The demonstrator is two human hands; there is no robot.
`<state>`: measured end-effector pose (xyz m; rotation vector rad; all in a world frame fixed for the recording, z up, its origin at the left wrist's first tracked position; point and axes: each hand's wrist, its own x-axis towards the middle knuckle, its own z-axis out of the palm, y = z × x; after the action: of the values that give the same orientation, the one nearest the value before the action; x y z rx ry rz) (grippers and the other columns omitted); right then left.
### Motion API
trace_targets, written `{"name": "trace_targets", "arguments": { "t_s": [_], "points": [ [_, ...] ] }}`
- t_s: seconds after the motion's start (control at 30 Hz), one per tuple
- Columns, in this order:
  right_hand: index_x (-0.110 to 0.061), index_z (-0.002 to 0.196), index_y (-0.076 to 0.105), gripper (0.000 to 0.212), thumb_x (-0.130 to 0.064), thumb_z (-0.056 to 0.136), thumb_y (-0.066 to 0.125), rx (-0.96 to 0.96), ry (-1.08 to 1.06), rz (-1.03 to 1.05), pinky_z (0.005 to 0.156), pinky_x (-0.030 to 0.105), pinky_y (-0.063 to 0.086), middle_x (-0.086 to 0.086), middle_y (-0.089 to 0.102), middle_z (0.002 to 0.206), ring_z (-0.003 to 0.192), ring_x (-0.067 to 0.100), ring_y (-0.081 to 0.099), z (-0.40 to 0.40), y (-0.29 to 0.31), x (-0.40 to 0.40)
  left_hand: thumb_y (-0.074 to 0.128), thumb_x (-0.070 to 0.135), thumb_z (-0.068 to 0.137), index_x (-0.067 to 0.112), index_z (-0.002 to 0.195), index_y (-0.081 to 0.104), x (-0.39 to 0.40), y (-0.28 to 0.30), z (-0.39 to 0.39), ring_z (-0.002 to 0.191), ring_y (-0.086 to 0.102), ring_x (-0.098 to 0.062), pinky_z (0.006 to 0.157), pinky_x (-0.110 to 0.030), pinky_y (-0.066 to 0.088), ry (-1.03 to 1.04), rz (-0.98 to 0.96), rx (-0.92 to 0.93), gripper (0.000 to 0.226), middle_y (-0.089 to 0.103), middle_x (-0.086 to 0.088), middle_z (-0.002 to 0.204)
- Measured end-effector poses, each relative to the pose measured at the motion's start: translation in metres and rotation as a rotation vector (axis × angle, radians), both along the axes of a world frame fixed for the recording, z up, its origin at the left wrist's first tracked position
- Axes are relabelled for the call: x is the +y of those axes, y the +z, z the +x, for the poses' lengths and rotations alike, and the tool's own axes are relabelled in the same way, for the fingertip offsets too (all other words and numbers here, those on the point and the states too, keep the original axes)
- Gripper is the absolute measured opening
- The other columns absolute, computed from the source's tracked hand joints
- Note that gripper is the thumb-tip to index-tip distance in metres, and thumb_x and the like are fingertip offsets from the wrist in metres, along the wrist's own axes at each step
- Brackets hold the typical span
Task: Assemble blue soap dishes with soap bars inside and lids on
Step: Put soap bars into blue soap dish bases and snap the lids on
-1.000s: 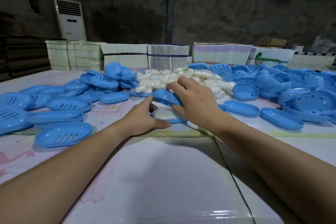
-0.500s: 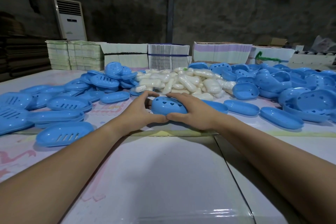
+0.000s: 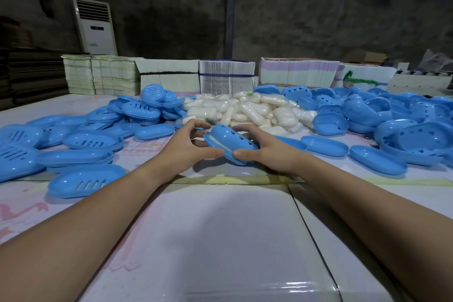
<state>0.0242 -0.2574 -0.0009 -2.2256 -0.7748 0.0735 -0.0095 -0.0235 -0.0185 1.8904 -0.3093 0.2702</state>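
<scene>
A blue soap dish (image 3: 229, 143) with its holed lid on is lifted a little above the table and tilted, its left end higher. A strip of white soap shows in the gap at that end. My left hand (image 3: 188, 146) grips its left end, thumb near and fingers behind. My right hand (image 3: 263, 148) grips its right end the same way. Behind them lies a heap of wrapped white soap bars (image 3: 247, 110).
Slotted blue trays (image 3: 84, 180) and bases cover the left side of the table. Holed blue lids (image 3: 421, 135) and plain blue bases (image 3: 324, 146) pile up on the right. Bundled card stacks (image 3: 226, 77) line the far edge. A white carton top (image 3: 215, 240) lies before me.
One second ago my right hand lowered the lid over the soap-filled base. Then both hands pressed it shut on the table. Now the closed dish is lifted and tilted.
</scene>
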Motion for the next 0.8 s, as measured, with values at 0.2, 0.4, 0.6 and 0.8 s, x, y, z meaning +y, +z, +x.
{"name": "trace_targets", "arguments": {
  "t_s": [0.2,0.4,0.6,0.8],
  "points": [
    [-0.049,0.149,0.012,0.074,-0.058,0.09,0.057,-0.036,0.031,-0.176,0.101,0.031,0.041,-0.009,0.042,0.143,0.117,0.012,0.05,-0.003,-0.003,0.009,0.089,0.031,0.072,0.039,0.118,0.057,0.004,0.001,-0.003,0.095,0.069,0.005,0.082,-0.019,0.054,-0.006,0.028,0.03,0.056,0.069,0.021,0.108],
    [-0.053,0.144,0.017,0.079,-0.044,0.086,0.07,-0.069,0.055,-0.04,0.078,0.003,0.04,-0.016,0.043,0.136,0.104,-0.007,0.053,-0.006,-0.006,0.012,0.089,0.043,0.065,0.038,0.121,0.059,-0.001,0.002,-0.005,0.104,0.063,0.012,0.075,-0.007,0.052,-0.035,-0.063,0.035,0.063,0.07,0.029,0.106],
    [-0.044,0.146,0.027,0.072,-0.044,0.088,0.069,-0.017,0.061,0.193,0.089,0.013,0.047,-0.017,0.05,0.133,0.11,-0.007,0.055,-0.012,-0.005,0.021,0.076,0.029,0.079,0.016,0.132,0.058,-0.014,0.003,-0.002,0.113,0.07,-0.027,0.093,-0.039,0.059,-0.252,-0.454,0.2,0.058,0.071,-0.012,0.125],
    [-0.042,0.15,0.018,0.073,-0.051,0.091,0.061,-0.038,0.068,0.198,0.077,-0.001,0.04,-0.035,0.043,0.125,0.105,-0.018,0.052,-0.017,-0.003,0.025,0.069,0.035,0.083,0.026,0.139,0.051,-0.022,0.007,-0.008,0.114,0.069,-0.024,0.099,-0.039,0.056,-0.294,-0.422,0.236,0.059,0.071,-0.003,0.126]
  ]
}}
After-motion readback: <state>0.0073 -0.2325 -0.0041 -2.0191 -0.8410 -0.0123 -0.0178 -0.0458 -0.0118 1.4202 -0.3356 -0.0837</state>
